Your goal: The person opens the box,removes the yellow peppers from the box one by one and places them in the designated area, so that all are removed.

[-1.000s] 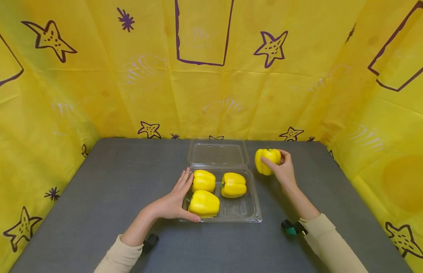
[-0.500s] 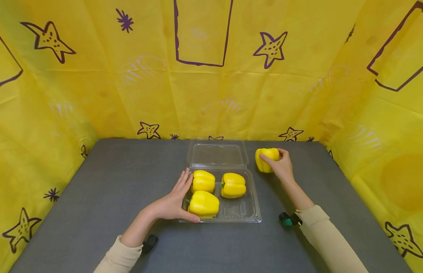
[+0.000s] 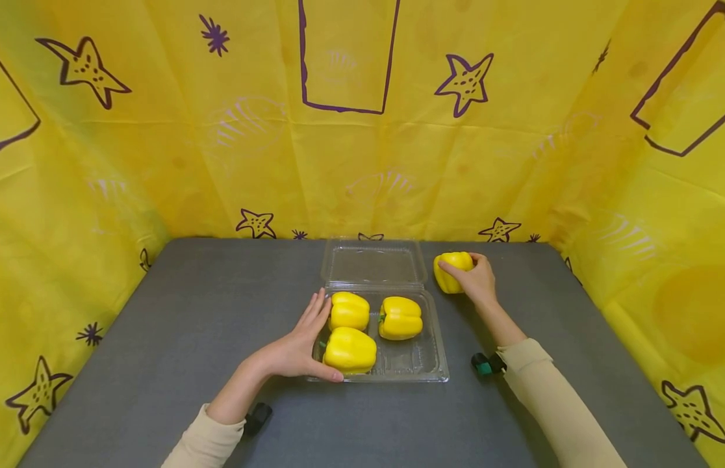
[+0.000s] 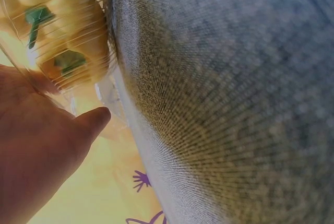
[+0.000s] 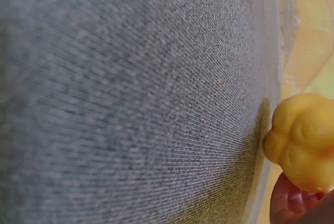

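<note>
A clear plastic clamshell container [image 3: 418, 357] lies on the grey table with its lid folded back. Inside its base rest three yellow bell peppers: a back-left one [image 3: 349, 312], a front-left one [image 3: 351, 351] and a right one [image 3: 401, 318]. My left hand [image 3: 295, 344] rests on the container's left side, fingers straight and spread, thumb along the front edge. In the left wrist view, green stems [image 4: 35, 23] show through the container wall. Right of the lid, my right hand [image 3: 479, 283] grips a fourth yellow bell pepper [image 3: 449, 276] between thumb and fingers; its lobed end [image 5: 305, 140] faces the right wrist camera.
The open lid [image 3: 374, 263] reaches toward the table's back edge. Yellow cloth [image 3: 362, 162] with purple drawings hangs behind and along both sides of the grey table [image 3: 193, 338]. A dark wrist device [image 3: 488, 364] sits at the right cuff.
My right hand has moved slightly left and back with the bell pepper in its grip, its forearm following. The left hand, the container and the peppers inside stay put.
</note>
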A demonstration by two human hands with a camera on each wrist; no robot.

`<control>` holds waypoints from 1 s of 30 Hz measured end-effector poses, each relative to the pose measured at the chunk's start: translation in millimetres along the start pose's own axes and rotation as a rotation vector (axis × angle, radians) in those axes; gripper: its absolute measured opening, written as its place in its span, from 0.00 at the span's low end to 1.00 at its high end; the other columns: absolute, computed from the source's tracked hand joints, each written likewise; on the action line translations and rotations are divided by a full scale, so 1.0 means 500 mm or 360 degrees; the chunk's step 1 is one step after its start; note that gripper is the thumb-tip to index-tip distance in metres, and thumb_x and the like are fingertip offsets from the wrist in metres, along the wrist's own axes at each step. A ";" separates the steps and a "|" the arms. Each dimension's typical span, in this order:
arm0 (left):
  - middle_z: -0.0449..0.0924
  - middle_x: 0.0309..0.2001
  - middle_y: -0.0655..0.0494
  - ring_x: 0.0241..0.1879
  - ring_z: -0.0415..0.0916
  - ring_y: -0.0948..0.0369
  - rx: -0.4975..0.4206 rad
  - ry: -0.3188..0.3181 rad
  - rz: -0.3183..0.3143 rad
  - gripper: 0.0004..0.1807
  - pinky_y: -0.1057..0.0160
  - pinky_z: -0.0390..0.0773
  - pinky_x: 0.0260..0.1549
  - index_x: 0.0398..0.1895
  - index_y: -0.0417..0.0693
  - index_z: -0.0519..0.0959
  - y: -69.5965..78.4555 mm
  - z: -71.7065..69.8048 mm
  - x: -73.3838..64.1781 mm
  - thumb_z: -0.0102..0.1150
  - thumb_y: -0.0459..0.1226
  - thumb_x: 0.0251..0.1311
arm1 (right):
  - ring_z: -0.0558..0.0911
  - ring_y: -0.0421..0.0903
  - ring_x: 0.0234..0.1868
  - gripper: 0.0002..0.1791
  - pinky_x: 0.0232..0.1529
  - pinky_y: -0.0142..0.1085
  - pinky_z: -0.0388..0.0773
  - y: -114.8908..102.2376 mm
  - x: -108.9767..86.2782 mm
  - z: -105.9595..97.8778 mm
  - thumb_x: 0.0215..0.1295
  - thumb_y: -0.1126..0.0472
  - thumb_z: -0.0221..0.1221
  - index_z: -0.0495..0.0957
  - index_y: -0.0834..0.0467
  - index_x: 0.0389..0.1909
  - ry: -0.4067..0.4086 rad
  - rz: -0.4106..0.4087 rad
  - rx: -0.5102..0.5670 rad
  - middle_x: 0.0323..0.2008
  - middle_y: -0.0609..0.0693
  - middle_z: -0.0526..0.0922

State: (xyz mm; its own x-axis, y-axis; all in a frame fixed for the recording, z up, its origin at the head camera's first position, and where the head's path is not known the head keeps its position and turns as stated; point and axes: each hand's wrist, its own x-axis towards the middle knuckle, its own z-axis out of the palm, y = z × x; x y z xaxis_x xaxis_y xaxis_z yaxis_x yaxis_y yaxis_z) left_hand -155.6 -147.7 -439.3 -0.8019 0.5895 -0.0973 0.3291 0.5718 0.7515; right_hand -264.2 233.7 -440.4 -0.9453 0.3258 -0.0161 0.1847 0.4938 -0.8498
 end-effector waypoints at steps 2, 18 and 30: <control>0.13 0.76 0.50 0.73 0.14 0.51 0.0005 0.0001 0.0004 0.75 0.33 0.41 0.65 0.77 0.44 0.30 0.000 0.001 0.001 0.77 0.57 0.41 | 0.69 0.58 0.58 0.52 0.58 0.50 0.68 -0.001 0.002 0.001 0.50 0.37 0.69 0.61 0.64 0.67 -0.0004 -0.0001 -0.0020 0.61 0.62 0.68; 0.13 0.75 0.54 0.73 0.13 0.53 -0.0011 0.0000 -0.0010 0.75 0.34 0.41 0.66 0.78 0.46 0.30 0.000 0.002 0.000 0.77 0.57 0.40 | 0.70 0.59 0.56 0.51 0.55 0.51 0.69 -0.004 0.019 0.023 0.51 0.35 0.68 0.63 0.64 0.67 -0.0013 -0.0018 -0.0126 0.58 0.64 0.69; 0.12 0.75 0.58 0.73 0.13 0.55 -0.0022 -0.0005 -0.0035 0.75 0.34 0.41 0.66 0.78 0.49 0.29 0.000 0.003 0.004 0.77 0.58 0.39 | 0.69 0.59 0.55 0.52 0.55 0.52 0.69 -0.005 0.029 0.038 0.51 0.35 0.67 0.62 0.65 0.67 -0.0021 0.0023 -0.0100 0.59 0.64 0.67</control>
State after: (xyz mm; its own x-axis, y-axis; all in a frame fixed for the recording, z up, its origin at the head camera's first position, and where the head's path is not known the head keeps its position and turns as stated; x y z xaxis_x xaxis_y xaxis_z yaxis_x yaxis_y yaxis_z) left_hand -156.3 -145.7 -440.8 -0.8072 0.5787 -0.1161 0.3045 0.5768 0.7580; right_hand -283.3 221.8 -448.3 -0.9458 0.3228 -0.0353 0.2144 0.5389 -0.8146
